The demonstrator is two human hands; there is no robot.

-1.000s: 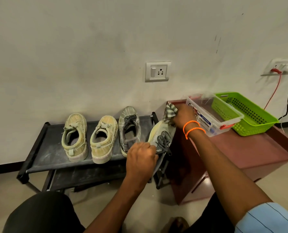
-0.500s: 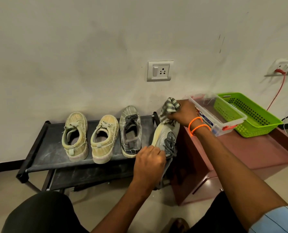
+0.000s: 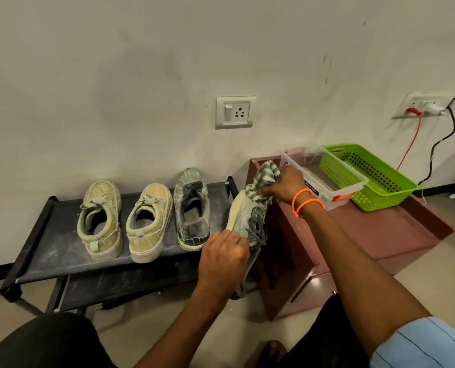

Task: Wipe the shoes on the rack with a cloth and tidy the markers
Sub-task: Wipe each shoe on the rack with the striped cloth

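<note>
Left hand [image 3: 222,258] grips tilted shoe [image 3: 243,216], toe toward wall; right hand [image 3: 283,184] presses cloth [image 3: 263,176].

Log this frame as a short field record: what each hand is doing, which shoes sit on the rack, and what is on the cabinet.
left hand: left hand grips the heel end of the grey sneaker, lifted off the rack
right hand: right hand presses the checked cloth on the sneaker's toe
rack: black shoe rack, top shelf holds two tan sneakers and one grey sneaker
cabinet: maroon cabinet carries a clear plastic box and a green basket
markers: none clearly visible
</note>
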